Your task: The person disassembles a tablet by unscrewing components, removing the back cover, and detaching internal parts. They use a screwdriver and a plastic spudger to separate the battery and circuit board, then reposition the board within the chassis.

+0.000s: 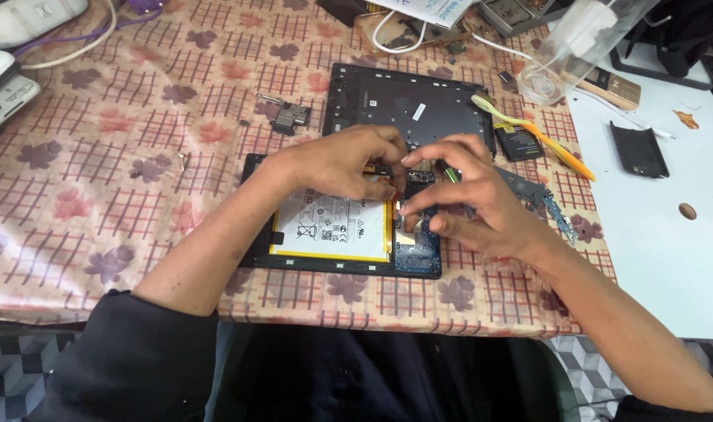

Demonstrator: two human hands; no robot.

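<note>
An opened tablet (337, 258) lies on the table in front of me, with its white, yellow-edged battery (329, 227) and a blue circuit board (420, 254) exposed. My left hand (345, 160) rests on the tablet's upper edge, fingers pressing down beside a small black part. My right hand (466, 195) hovers over the tablet's right side, fingertips pinched near the board; a thin green tool (451, 176) pokes out between its fingers. The spot where both hands meet is partly hidden by the fingers.
The tablet's black back cover (403, 101) lies just behind. A small loose component (290, 117), a yellow-orange toothbrush (528, 129), a small battery (519, 142), another circuit board (540, 195), a clear plastic cup (567, 47), a black cover (639, 150) and cables (395, 39) surround it. A white board (669, 234) is at right.
</note>
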